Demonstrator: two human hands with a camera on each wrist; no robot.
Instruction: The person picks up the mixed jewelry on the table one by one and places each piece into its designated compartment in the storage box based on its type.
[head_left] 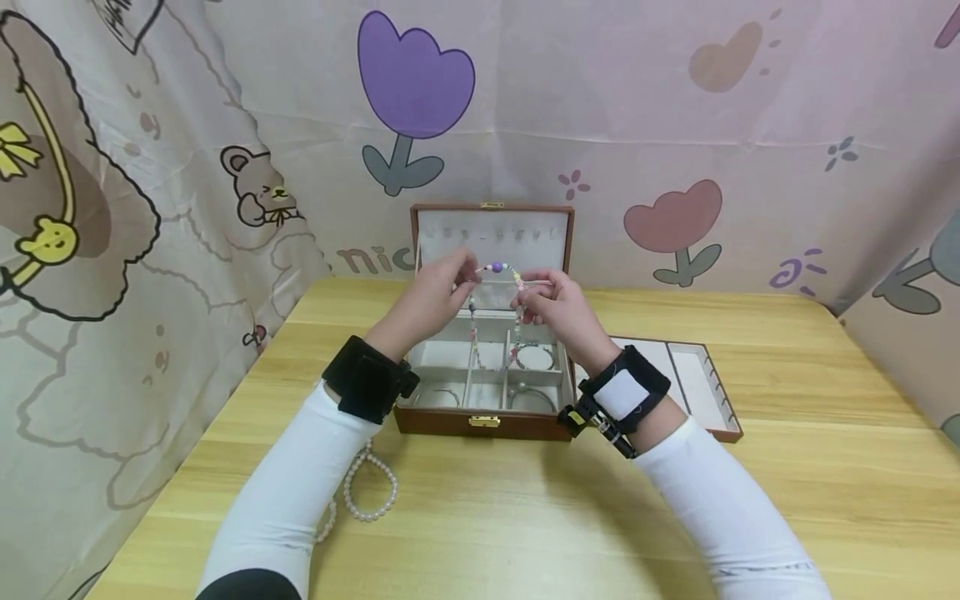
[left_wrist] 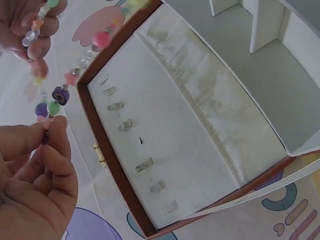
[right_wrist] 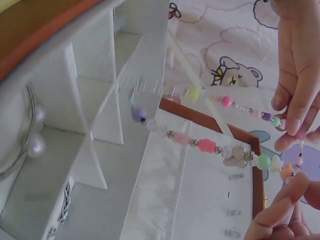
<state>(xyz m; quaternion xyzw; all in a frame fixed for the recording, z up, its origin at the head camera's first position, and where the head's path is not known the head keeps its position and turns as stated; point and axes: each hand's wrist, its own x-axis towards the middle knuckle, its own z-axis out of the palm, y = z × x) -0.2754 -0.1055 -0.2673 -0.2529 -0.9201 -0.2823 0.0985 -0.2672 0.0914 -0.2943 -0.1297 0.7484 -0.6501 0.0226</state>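
Note:
My left hand (head_left: pixel 433 293) pinches a colourful beaded necklace (head_left: pixel 497 267) between thumb and fingers. A short way to the right, my right hand (head_left: pixel 564 310) pinches the same strand. Its lower loop hangs over an open jewelry box (head_left: pixel 432 422) with a brown rim and white compartments. Pastel round beads, a pink flower bead (right_wrist: pixel 206 145) and a purple bead (left_wrist: pixel 60 95) show along the strand. Inside the box, a silver bangle (head_left: pixel 535 358) lies in a right-hand compartment. A bracelet with pearls (right_wrist: pixel 36 145) sits in another compartment.
A white-lined tray (head_left: pixel 678 367) with a brown edge lies right of the box, partly behind my right wrist. On the wooden table (head_left: pixel 495 517), a pearl strand (head_left: pixel 370 515) runs partly under my left forearm. The raised lid (head_left: pixel 492 237) stands near the patterned cloth.

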